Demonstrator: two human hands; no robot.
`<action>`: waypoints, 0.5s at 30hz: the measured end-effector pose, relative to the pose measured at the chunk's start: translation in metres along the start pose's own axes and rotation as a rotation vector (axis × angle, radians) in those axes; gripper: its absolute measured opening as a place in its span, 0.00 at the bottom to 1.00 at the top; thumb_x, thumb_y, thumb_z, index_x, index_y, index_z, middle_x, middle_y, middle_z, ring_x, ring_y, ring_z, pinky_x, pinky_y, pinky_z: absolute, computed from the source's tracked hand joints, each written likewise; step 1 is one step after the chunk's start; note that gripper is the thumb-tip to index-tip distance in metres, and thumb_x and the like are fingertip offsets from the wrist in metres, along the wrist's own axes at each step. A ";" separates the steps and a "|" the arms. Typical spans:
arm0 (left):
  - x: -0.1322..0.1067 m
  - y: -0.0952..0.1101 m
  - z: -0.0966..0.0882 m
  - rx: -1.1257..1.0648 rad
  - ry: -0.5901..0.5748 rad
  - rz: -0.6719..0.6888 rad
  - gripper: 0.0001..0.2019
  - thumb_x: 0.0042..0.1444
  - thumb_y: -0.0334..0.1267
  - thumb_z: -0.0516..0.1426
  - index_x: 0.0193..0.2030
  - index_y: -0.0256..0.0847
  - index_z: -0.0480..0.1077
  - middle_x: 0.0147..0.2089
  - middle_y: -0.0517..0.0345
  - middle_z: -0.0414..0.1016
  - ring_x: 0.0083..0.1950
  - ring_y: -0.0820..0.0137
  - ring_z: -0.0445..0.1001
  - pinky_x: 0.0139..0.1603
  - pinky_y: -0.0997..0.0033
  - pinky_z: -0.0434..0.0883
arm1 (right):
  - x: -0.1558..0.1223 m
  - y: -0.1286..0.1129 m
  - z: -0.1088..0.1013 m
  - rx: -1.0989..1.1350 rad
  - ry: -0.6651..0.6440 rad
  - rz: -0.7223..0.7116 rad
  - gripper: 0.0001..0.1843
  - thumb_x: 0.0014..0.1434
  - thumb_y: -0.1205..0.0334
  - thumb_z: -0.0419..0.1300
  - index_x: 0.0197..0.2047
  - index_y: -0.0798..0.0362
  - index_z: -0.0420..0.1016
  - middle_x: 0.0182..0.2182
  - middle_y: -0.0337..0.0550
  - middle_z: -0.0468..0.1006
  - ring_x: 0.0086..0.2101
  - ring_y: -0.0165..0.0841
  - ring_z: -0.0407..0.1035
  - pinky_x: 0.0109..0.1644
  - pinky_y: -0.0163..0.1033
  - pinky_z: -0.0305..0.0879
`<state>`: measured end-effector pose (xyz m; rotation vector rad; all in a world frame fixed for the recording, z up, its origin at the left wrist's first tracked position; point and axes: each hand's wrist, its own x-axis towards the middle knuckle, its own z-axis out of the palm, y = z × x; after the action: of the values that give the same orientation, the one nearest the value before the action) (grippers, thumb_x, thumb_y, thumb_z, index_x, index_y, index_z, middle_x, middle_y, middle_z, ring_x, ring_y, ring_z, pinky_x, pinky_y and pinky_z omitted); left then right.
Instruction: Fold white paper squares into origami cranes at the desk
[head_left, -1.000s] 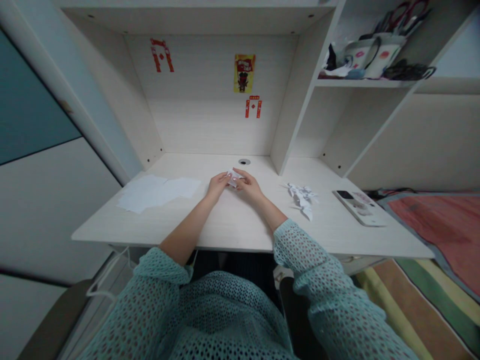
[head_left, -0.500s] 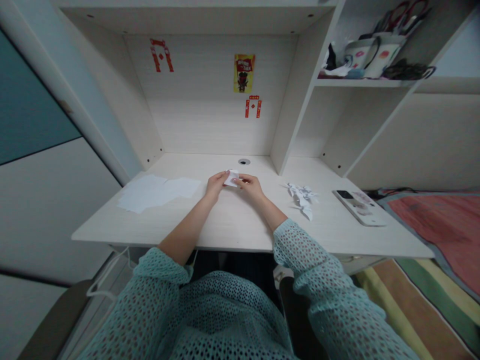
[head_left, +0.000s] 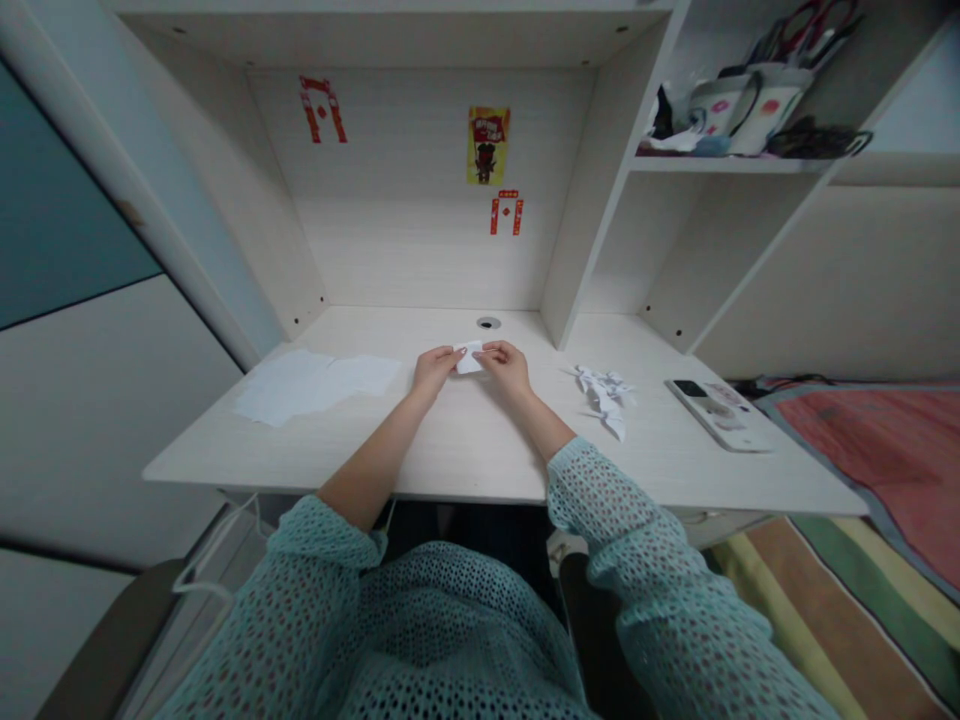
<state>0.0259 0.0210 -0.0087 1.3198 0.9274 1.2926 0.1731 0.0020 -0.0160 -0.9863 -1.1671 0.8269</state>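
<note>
A small folded piece of white paper (head_left: pixel 470 356) lies between my two hands at the middle of the pale wooden desk (head_left: pixel 480 450). My left hand (head_left: pixel 433 368) pinches its left edge with closed fingertips. My right hand (head_left: pixel 507 366) pinches its right edge the same way. Both forearms rest on the desk, with teal knit sleeves pushed up.
Flat white paper sheets (head_left: pixel 311 383) lie at the desk's left. A pile of folded paper figures (head_left: pixel 604 391) and a remote control (head_left: pixel 716 414) sit at the right. A cable hole (head_left: pixel 488 323) is behind my hands. Mugs with scissors (head_left: pixel 750 100) stand on the upper right shelf.
The paper has been flattened and turned slightly between my fingers. Both hands stay at the same spot, the right one shifted a little forward.
</note>
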 end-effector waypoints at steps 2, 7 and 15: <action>0.000 -0.001 0.001 0.040 -0.019 -0.022 0.19 0.37 0.48 0.65 0.31 0.34 0.74 0.27 0.55 0.75 0.30 0.73 0.70 0.34 0.74 0.65 | 0.001 -0.001 -0.002 -0.006 0.043 -0.017 0.22 0.39 0.51 0.66 0.36 0.54 0.71 0.23 0.40 0.75 0.26 0.32 0.69 0.30 0.35 0.62; -0.007 0.001 0.006 0.121 -0.129 -0.083 0.19 0.37 0.45 0.66 0.33 0.32 0.75 0.28 0.52 0.76 0.27 0.73 0.70 0.33 0.74 0.65 | 0.003 -0.003 -0.008 -0.072 0.072 -0.042 0.21 0.41 0.52 0.65 0.38 0.55 0.73 0.25 0.42 0.76 0.27 0.32 0.69 0.32 0.36 0.63; -0.008 0.004 0.006 0.110 -0.099 -0.114 0.19 0.38 0.46 0.65 0.34 0.32 0.76 0.27 0.53 0.76 0.27 0.74 0.70 0.27 0.76 0.62 | 0.004 -0.003 -0.006 -0.123 0.039 -0.034 0.25 0.41 0.50 0.65 0.42 0.56 0.76 0.27 0.43 0.77 0.27 0.31 0.68 0.32 0.36 0.63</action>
<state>0.0304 0.0111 -0.0054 1.3824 1.0009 1.0932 0.1803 0.0031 -0.0122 -1.0751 -1.2093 0.7126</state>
